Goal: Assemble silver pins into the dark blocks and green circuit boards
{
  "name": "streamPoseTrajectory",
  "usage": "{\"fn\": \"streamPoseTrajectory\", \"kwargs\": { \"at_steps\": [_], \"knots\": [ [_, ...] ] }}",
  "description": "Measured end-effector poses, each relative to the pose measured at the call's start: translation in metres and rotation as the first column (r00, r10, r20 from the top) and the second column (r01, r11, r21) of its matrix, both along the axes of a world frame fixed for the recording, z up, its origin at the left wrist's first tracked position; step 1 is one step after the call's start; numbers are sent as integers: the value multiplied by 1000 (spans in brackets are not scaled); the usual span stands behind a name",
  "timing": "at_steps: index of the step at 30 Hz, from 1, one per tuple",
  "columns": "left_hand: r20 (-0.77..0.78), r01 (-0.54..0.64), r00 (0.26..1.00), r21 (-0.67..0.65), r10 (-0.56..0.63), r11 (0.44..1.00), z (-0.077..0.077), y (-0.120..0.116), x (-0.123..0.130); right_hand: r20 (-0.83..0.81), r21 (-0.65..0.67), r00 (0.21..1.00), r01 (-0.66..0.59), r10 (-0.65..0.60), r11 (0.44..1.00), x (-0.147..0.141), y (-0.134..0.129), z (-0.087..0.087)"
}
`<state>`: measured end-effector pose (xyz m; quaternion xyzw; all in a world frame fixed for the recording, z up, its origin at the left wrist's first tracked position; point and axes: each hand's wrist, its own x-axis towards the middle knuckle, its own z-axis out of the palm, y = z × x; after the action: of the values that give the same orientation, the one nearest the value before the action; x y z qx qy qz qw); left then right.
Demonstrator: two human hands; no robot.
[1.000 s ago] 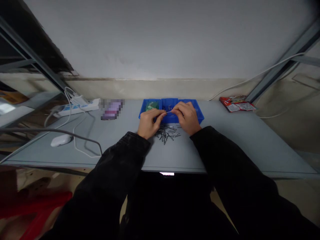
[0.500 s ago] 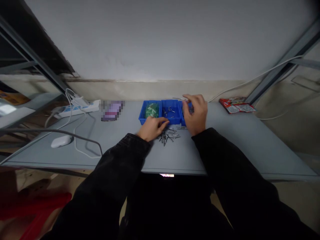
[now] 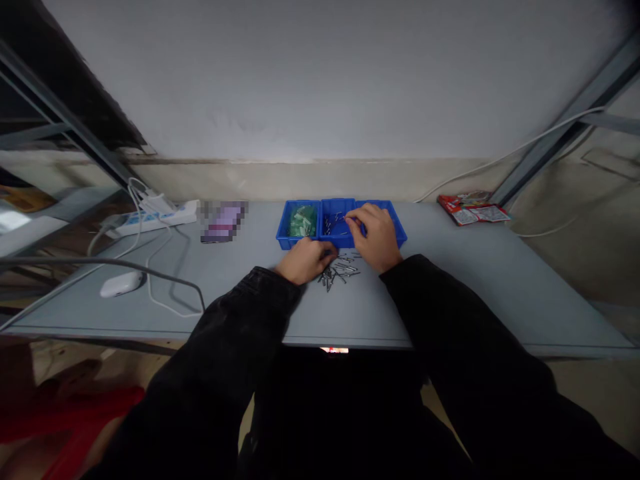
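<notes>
Three blue bins stand side by side against the wall. The left bin [image 3: 283, 233] holds a green bag with pale pieces; the middle bin [image 3: 339, 207] has several small metal pins; my right hand and wrist partly cover the right bin [image 3: 399, 230]. Over the front of the middle and right bins is my right hand [image 3: 375, 235], thumb and fingers pinched, with what they hold too small to name. My left hand [image 3: 306, 259] rests at the upper left of a pile of metal pins [image 3: 340, 268], its fingers closed together; whatever they grip is hidden.
On the grey table [image 3: 450, 287], a red packet [image 3: 475, 210] lies at the back right. A phone [image 3: 224, 221], a white power strip [image 3: 173, 215], cables and a white case [image 3: 121, 284] are on the left.
My right hand has moved left from the right bin toward the middle bin, and the long metal piece near its fingers no longer shows. My left hand has shifted slightly down, its fingers more curled.
</notes>
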<state>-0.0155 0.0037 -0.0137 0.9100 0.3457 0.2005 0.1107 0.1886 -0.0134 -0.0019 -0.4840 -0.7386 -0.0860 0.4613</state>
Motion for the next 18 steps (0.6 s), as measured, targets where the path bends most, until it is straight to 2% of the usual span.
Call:
{"fn": "streamPoseTrajectory", "kwargs": {
  "at_steps": [7, 11, 18],
  "knots": [
    [4, -48, 999, 1, 48, 999, 3, -5, 1, 27, -16, 999, -46, 47, 999, -1, -2, 0],
    [92, -77, 993, 1, 77, 997, 8, -8, 3, 49, -36, 994, -92, 93, 995, -3, -5, 3],
    [293, -118, 952, 95, 85, 988, 8, -11, 2, 109, -76, 976, -181, 189, 980, -4, -3, -1]
  ]
}}
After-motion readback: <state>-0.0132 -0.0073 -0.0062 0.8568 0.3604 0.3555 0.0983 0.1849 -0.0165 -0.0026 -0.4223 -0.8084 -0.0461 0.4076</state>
